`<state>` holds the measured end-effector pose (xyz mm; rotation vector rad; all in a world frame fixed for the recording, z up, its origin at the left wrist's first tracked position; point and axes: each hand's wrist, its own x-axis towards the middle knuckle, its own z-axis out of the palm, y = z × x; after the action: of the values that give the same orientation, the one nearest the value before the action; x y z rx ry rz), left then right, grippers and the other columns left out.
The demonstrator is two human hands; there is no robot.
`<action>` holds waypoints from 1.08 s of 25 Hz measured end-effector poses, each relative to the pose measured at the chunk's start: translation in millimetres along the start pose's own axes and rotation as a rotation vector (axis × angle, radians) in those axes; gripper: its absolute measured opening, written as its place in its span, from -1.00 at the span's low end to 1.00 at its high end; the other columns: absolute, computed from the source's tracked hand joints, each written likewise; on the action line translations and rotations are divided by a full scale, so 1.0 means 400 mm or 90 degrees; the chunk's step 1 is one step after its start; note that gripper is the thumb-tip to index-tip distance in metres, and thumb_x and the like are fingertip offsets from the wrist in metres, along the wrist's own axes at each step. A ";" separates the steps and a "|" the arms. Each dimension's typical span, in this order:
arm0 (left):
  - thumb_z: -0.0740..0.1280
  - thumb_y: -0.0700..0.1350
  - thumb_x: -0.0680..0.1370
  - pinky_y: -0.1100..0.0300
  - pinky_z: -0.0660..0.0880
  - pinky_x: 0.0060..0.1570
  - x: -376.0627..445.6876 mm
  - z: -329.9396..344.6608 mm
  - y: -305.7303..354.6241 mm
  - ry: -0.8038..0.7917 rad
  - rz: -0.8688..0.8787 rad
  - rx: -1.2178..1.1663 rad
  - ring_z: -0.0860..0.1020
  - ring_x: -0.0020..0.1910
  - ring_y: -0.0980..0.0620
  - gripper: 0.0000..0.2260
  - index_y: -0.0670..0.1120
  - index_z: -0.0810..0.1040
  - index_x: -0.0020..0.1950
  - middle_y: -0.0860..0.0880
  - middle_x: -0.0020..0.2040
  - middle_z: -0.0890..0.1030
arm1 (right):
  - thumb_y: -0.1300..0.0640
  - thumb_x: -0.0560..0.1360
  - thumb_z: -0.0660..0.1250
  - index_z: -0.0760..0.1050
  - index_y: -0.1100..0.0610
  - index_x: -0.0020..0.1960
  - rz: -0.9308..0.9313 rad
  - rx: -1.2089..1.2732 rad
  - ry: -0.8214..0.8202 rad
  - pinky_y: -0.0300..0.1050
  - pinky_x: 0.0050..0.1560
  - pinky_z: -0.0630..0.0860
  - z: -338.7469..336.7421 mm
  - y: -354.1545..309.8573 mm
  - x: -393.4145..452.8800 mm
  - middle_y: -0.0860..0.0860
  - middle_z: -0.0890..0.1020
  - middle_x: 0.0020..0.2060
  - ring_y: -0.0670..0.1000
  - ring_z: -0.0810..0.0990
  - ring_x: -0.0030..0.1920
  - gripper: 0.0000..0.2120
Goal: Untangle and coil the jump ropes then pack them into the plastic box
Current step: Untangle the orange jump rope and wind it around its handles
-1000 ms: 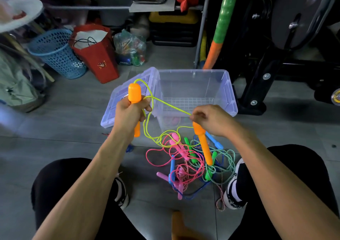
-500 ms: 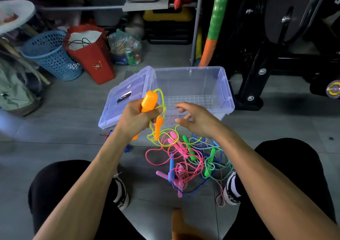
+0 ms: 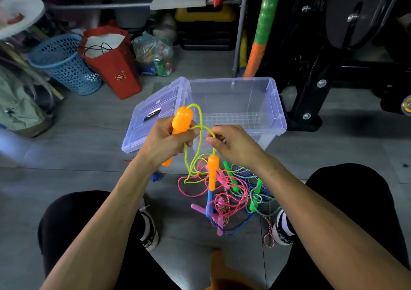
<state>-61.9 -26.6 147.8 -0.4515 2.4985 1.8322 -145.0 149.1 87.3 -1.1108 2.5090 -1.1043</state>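
1. Step in hand, as I read it: coiling the yellow-green rope (image 3: 201, 147) w/ orange handles, freed from the pile on the floor
2. To do it well: keep the upper orange handle (image 3: 182, 120) fixed as the anchor, feed cord in even loops, same size each wrap, so the bundle fits flat in the plastic box (image 3: 235, 112)
3. Keep light tension on the cord btwn both hands; slack lets loops slip off & re-knot
4. Lower orange handle (image 3: 212, 172) hangs from the cord just above the tangle; lift it clear before the next wrap or it may snag the pink rope (image 3: 195, 192) & drag the heap along
5. Left hand (image 3: 166, 143): fingers curled tight round the upper handle, thumb side near its fat end; cord exits the top & arcs over. Looks like a loop is also trapped under the fingers, can't tell for sure
6. Right hand (image 3: 231, 143): fingers bent in narrow, thumb & forefinger pinching the cord just beside the left hand; other fingers loosely curled, touching nothing I can make out
7. Box sits on the floor right behind the hands, open, lid (image 3: 153, 114) leaning off its left side, no rope inside yet
8. Remaining ropes (image 3: 235, 192) (pink, green, blue, striped) lie knotted btwn the person's shoes, just below the hands, so most of the task is left
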 end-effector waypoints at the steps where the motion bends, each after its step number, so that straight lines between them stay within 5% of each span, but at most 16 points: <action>1: 0.41 -0.13 0.52 0.16 0.36 -0.39 0.004 -0.001 -0.003 0.025 -0.006 -0.027 0.40 -0.47 0.04 -0.92 -0.12 0.59 -0.14 -0.03 -0.40 0.53 | 0.09 0.58 0.26 0.40 0.15 -0.28 0.027 -0.008 -0.023 -0.06 -0.30 0.29 -0.002 0.004 -0.002 -0.01 0.41 -0.44 0.06 0.39 -0.34 -0.72; 6: 0.40 -0.14 0.52 0.13 0.38 -0.34 0.027 -0.007 -0.023 0.110 -0.057 -0.082 0.36 -0.53 0.06 -0.92 -0.13 0.57 -0.13 0.00 -0.39 0.52 | 0.09 0.58 0.25 0.48 0.14 -0.24 0.171 -0.055 -0.101 -0.09 -0.29 0.38 -0.005 0.048 -0.017 -0.06 0.47 -0.44 0.03 0.46 -0.35 -0.76; 12: 0.31 -0.19 0.54 -0.03 0.56 -0.06 0.045 0.010 -0.078 0.022 -0.106 0.161 0.56 -0.32 -0.06 -0.90 -0.22 0.52 -0.06 -0.08 -0.33 0.54 | 0.22 0.60 0.24 0.48 0.21 -0.13 0.379 0.333 0.074 -0.06 -0.33 0.64 -0.014 0.031 0.008 0.24 0.63 -0.28 0.17 0.69 -0.33 -0.85; 14: 0.32 -0.10 0.57 0.06 0.54 -0.17 0.037 0.038 -0.080 -0.007 -0.072 0.201 0.55 -0.32 -0.05 -0.82 -0.16 0.54 -0.18 -0.06 -0.34 0.54 | 0.23 0.61 0.22 0.48 0.28 -0.07 0.393 0.378 0.094 0.02 -0.23 0.67 -0.001 0.020 0.010 0.29 0.64 -0.26 0.20 0.70 -0.28 -0.86; 16: 0.29 -0.01 0.60 0.16 0.40 -0.30 0.025 0.072 -0.074 -0.022 -0.051 0.255 0.46 -0.39 0.02 -0.73 -0.06 0.44 -0.27 0.00 -0.39 0.46 | 0.21 0.60 0.23 0.47 0.25 -0.14 0.402 0.359 0.147 0.10 -0.18 0.67 0.011 0.013 0.010 0.26 0.65 -0.28 0.19 0.70 -0.31 -0.83; 19: 0.23 0.06 0.62 0.13 0.55 -0.23 0.016 0.104 -0.069 -0.062 -0.098 0.188 0.61 -0.38 0.04 -0.77 -0.07 0.43 -0.13 -0.03 -0.27 0.62 | 0.16 0.58 0.25 0.43 0.26 -0.27 0.397 0.265 0.248 0.10 -0.28 0.66 0.030 0.005 0.005 0.23 0.65 -0.32 0.11 0.68 -0.41 -0.72; 23: 0.43 0.05 0.49 0.25 0.43 -0.36 0.008 0.119 -0.064 -0.080 -0.057 0.223 0.49 -0.46 0.16 -0.77 -0.04 0.46 -0.17 0.09 -0.39 0.53 | 0.06 0.51 0.30 0.37 0.20 -0.39 0.418 0.203 0.256 0.12 -0.21 0.62 0.035 0.012 0.000 0.20 0.63 -0.38 0.16 0.66 -0.35 -0.64; 25: 0.51 0.03 0.40 0.26 0.40 -0.34 0.013 0.105 -0.071 -0.098 -0.052 0.301 0.53 -0.35 0.14 -0.77 0.00 0.48 -0.16 0.11 -0.32 0.54 | 0.01 0.48 0.33 0.47 0.20 -0.30 0.450 0.232 0.206 0.13 -0.09 0.62 0.016 0.015 0.004 0.16 0.67 -0.30 0.14 0.68 -0.26 -0.71; 27: 0.49 -0.05 0.37 0.20 0.40 -0.28 0.018 0.081 -0.074 -0.094 -0.072 0.370 0.52 -0.26 0.06 -0.77 0.01 0.46 -0.13 0.05 -0.22 0.54 | -0.02 0.51 0.34 0.55 0.16 0.02 0.404 0.141 0.192 0.04 0.14 0.54 -0.010 0.016 0.002 0.10 0.65 0.00 0.08 0.63 0.03 -0.76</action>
<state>-67.0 -6.0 108.9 -0.3987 2.6639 0.9840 -150.8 153.5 85.7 -0.0650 2.5680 -1.3607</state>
